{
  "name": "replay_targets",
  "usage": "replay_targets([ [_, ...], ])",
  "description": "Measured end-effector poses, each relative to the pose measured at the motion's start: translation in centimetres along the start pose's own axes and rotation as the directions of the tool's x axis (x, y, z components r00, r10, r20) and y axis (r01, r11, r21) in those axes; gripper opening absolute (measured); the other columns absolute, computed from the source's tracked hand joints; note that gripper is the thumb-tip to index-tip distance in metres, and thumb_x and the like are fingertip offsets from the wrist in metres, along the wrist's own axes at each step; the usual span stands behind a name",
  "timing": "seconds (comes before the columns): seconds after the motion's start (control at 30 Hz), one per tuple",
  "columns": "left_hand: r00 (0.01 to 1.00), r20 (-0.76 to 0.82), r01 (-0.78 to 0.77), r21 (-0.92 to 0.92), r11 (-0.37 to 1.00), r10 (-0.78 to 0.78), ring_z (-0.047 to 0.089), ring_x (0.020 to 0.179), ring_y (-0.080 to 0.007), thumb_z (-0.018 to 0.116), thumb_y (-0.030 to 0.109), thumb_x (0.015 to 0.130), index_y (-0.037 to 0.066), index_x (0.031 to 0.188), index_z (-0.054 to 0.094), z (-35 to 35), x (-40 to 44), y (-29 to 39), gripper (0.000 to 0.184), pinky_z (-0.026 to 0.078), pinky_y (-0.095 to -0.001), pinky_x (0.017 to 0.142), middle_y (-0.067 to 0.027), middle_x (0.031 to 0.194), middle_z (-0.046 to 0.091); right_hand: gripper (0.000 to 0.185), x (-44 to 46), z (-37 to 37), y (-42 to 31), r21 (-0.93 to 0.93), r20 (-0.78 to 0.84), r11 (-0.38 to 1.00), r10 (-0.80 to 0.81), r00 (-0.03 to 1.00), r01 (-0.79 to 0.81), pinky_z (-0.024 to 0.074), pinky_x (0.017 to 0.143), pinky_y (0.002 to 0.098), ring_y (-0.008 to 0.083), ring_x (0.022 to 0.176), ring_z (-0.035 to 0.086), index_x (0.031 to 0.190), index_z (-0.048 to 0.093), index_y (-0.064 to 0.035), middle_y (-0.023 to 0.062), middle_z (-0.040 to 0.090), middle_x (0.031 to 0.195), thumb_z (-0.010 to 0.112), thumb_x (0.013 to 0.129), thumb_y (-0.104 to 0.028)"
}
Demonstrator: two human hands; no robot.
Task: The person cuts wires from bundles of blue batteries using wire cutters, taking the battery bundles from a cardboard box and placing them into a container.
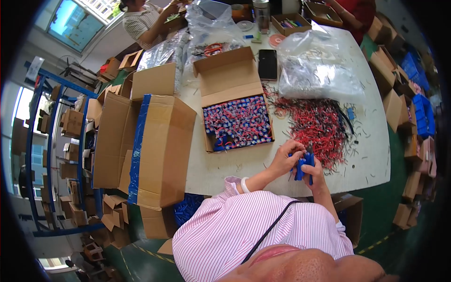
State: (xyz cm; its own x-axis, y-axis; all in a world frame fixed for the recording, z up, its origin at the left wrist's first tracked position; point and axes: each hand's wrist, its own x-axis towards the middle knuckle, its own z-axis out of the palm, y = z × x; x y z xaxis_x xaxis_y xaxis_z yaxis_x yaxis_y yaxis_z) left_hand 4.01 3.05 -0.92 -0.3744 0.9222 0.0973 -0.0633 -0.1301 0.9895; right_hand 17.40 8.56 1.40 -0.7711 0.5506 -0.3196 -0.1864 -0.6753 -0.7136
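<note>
In the head view my right hand (316,173) is closed round a pair of blue-handled cutters (308,161), whose jaws point away from me. My left hand (285,156) is pinched shut right beside the jaws; what its fingers hold is hidden. Just beyond both hands lies a loose heap of short red and black wires (317,131). Left of the heap, an open cardboard box (230,89) holds many small blue cylindrical pieces with red wires (237,122).
A black phone (268,65) and a clear plastic bag (324,70) lie behind the wires. A large open carton (164,145) stands at the left. Two people (141,23) (357,16) sit across the table. Blue shelving (35,141) and stacked boxes (408,145) flank the room.
</note>
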Motion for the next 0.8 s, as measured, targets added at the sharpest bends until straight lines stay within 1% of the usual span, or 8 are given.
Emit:
replay_targets([
  [0.03,1.0,-0.009,-0.023,0.054,0.998,0.023,0.056,0.078,-0.0092,0.053,0.003,0.085,0.0,0.092,0.057,-0.1,-0.1,0.4,0.008,0.045,-0.0203,0.063,-0.0039,0.09,0.052,0.048,0.1,0.0,0.1,0.018,0.008,1.0,0.015,1.0,-0.015,0.0508,0.064,0.033,0.0229,0.067,0.06,0.109,0.045,0.0019,0.0126,0.058,0.084,0.062,0.065,-0.006],
  [0.07,0.994,-0.005,0.111,-0.124,0.986,-0.112,0.058,0.077,-0.0088,0.051,0.007,0.088,0.0,0.094,0.056,-0.2,-0.3,1.0,0.011,0.045,-0.0188,0.057,-0.0038,0.091,0.051,0.049,0.0,0.2,0.1,0.042,-0.008,0.999,0.016,1.0,-0.015,0.0509,0.064,0.0335,0.0233,0.068,0.06,0.11,0.045,0.0019,0.0127,0.058,0.085,0.062,0.065,-0.005],
  [0.17,0.99,-0.119,0.049,-0.237,0.97,-0.079,0.058,0.077,-0.0096,0.047,0.009,0.09,-0.001,0.095,0.056,0.1,-0.3,1.2,0.014,0.045,-0.0193,0.058,-0.004,0.092,0.05,0.051,0.6,0.6,0.8,0.09,-0.057,0.996,0.009,0.998,-0.004,0.0508,0.064,0.033,0.0234,0.069,0.06,0.113,0.044,0.0023,0.0128,0.058,0.087,0.062,0.066,-0.005],
  [0.33,0.944,-0.279,-0.146,0.129,0.981,0.177,0.054,0.081,-0.0151,0.048,0.009,0.088,0.001,0.092,0.057,0.0,-0.5,0.6,0.013,0.044,-0.0248,0.072,-0.0072,0.088,0.052,0.051,1.2,2.7,2.0,-0.06,-0.138,0.998,-0.001,0.99,-0.007,0.0467,0.069,0.0237,0.0111,0.077,0.056,0.111,0.047,-0.0045,0.0005,0.054,0.089,0.067,0.065,-0.008],
  [0.43,0.935,-0.31,-0.148,0.099,0.984,0.172,0.052,0.084,-0.0181,0.048,0.01,0.087,0.001,0.091,0.056,-0.2,-0.5,1.0,0.013,0.042,-0.0265,0.075,-0.0079,0.088,0.052,0.049,1.4,3.3,1.5,-0.128,-0.152,0.991,0.013,0.988,-0.033,0.0456,0.065,0.0231,0.0105,0.074,0.055,0.108,0.047,-0.0048,0.0003,0.053,0.088,0.067,0.064,-0.007],
  [0.57,0.933,-0.261,-0.21,0.164,0.964,0.248,0.048,0.093,-0.0223,0.047,0.019,0.087,0.002,0.101,0.053,-0.4,-0.8,1.9,0.023,0.04,-0.0294,0.082,-0.0109,0.099,0.048,0.052,1.2,2.5,1.9,-0.094,-0.048,0.996,-0.001,0.999,-0.004,0.0465,0.077,0.0265,0.0153,0.087,0.056,0.113,0.045,-0.0011,0.0043,0.053,0.098,0.062,0.065,-0.008],
  [0.67,0.907,-0.254,-0.283,0.222,0.933,0.335,0.048,0.094,-0.0263,0.048,0.024,0.087,0.003,0.107,0.049,-0.6,-0.6,1.9,0.03,0.038,-0.0307,0.084,-0.0141,0.101,0.047,0.056,0.9,2.1,2.3,0.111,0.015,0.994,-0.013,1.0,0.012,0.0466,0.08,0.0274,0.0169,0.089,0.057,0.116,0.042,0.0003,0.0059,0.053,0.099,0.064,0.065,-0.012],
  [0.8,0.984,-0.166,-0.096,-0.223,0.97,0.059,0.048,0.095,-0.0156,0.051,0.024,0.088,0.004,0.126,0.035,-0.1,-1.0,1.8,0.046,0.039,-0.0297,0.085,-0.0072,0.107,0.048,0.059,0.7,1.4,1.8,0.189,0.013,0.982,-0.015,1.0,0.012,0.0471,0.082,0.0286,0.0188,0.091,0.058,0.12,0.04,0.0005,0.0076,0.053,0.104,0.062,0.066,-0.012],
])
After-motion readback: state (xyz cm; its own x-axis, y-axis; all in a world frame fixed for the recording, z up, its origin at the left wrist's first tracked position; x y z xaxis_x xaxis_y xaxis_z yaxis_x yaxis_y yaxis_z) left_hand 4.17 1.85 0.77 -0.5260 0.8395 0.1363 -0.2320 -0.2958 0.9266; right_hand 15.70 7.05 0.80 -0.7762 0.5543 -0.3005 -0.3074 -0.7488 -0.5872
